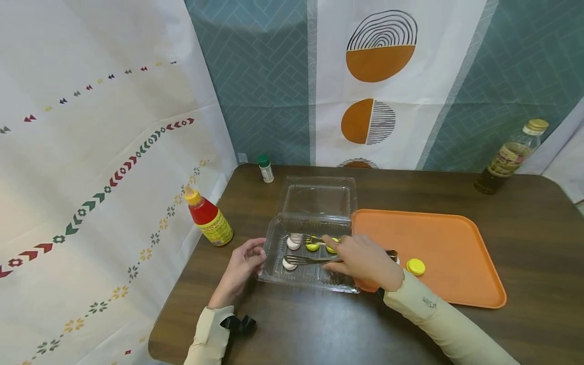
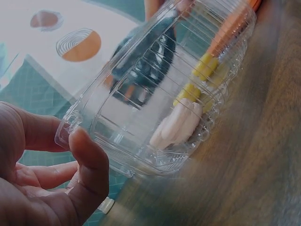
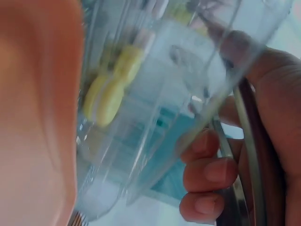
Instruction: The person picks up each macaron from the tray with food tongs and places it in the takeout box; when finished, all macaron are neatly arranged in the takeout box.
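Observation:
My left hand (image 1: 245, 264) pinches the left rim of a clear plastic container (image 1: 310, 285) between thumb and finger, as the left wrist view shows close up. My right hand (image 1: 367, 258) grips metal tongs (image 1: 310, 260) over the container, their fork-like ends spread toward its left side. Inside lie a white macaron (image 1: 293, 244) under the far tong end, another white macaron (image 1: 289, 265) at the near one, and two yellow macarons (image 3: 104, 100) along the far side. The container's hinged lid (image 1: 319, 197) lies folded back behind it.
An orange tray (image 1: 438, 238) adjoins the container on the right, with a yellow macaron (image 1: 415, 266) on it. At the left stands a red and yellow squeeze bottle (image 1: 210, 220). Behind are a green-capped shaker (image 1: 266, 170) and, far right, an oil bottle (image 1: 508, 158).

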`<state>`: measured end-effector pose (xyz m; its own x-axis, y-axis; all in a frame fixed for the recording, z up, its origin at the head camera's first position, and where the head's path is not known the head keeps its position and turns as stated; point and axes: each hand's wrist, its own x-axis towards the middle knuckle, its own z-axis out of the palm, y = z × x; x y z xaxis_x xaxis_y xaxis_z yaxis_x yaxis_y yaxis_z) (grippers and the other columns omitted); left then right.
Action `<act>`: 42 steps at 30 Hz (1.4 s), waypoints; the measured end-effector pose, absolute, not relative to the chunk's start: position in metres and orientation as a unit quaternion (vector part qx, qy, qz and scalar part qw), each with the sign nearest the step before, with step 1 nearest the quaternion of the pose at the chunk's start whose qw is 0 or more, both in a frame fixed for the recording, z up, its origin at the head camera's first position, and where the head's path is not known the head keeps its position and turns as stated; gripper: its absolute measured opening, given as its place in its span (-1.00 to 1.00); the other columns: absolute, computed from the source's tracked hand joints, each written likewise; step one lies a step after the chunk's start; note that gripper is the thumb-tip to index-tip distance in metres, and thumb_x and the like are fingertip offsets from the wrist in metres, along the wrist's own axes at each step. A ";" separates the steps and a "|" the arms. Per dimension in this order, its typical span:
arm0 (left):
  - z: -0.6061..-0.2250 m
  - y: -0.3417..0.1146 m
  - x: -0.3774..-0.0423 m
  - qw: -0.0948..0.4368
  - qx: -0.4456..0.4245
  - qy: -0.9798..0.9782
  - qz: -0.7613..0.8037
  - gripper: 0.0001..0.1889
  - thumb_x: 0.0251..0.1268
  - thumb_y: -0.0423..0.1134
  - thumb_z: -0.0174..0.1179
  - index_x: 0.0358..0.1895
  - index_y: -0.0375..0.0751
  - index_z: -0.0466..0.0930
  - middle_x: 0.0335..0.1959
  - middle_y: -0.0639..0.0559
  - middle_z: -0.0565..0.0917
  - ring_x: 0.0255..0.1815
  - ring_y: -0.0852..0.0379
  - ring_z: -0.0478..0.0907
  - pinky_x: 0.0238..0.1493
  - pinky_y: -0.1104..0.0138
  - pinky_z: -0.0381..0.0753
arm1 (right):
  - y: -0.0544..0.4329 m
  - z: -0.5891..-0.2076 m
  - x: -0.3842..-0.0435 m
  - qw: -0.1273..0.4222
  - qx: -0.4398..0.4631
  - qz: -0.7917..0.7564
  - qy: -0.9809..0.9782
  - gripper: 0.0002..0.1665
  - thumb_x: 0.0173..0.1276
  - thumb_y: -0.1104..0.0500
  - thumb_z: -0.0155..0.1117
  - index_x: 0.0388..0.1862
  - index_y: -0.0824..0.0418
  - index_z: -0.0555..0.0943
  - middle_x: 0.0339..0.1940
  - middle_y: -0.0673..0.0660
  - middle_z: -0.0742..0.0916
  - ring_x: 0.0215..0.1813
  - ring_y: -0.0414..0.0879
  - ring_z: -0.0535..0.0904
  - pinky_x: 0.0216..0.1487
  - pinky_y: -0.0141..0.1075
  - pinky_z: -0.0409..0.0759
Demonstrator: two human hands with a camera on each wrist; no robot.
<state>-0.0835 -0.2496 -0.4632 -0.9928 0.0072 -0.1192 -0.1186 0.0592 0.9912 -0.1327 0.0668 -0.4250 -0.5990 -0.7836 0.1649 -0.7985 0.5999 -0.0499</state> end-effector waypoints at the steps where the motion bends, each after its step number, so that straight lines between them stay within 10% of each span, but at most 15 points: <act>1: -0.463 -0.250 -0.083 0.046 -0.039 0.726 0.685 -0.55 0.34 -0.59 0.09 0.30 -0.53 0.39 -0.29 -0.14 0.53 -0.49 0.12 0.45 -0.51 0.39 0.50 | 0.069 -0.424 -0.132 0.061 0.442 0.062 -0.893 -0.16 0.28 -0.31 0.36 0.34 0.23 0.56 -0.75 -0.08 0.31 -0.75 -0.23 0.13 -0.69 -0.39 0.04; 19: -0.463 -0.249 -0.082 0.050 -0.042 0.728 0.683 -0.55 0.36 -0.58 0.09 0.31 -0.53 0.38 -0.26 -0.15 0.54 -0.48 0.12 0.45 -0.48 0.39 0.51 | 0.108 -0.416 -0.126 0.024 0.417 0.111 -0.902 -0.24 0.23 0.04 0.48 0.38 0.25 0.52 -0.71 -0.14 0.31 -0.69 -0.30 0.04 -0.62 -0.42 0.03; 42: -0.464 -0.251 -0.084 0.053 -0.043 0.724 0.686 -0.55 0.36 -0.58 0.08 0.31 -0.54 0.38 -0.26 -0.14 0.53 -0.48 0.13 0.45 -0.50 0.40 0.52 | 0.192 -0.414 -0.116 0.065 0.345 0.089 -0.932 -0.22 0.15 -0.05 0.55 0.32 0.19 0.55 -0.65 -0.10 0.36 -0.68 -0.25 0.13 -0.64 -0.35 0.13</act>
<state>-0.0842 -0.2509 -0.4641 -0.9906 0.0095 -0.1361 -0.1354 0.0551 0.9893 -0.1159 0.1920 -0.4137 -0.7530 -0.6320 0.1832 -0.6553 0.7455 -0.1216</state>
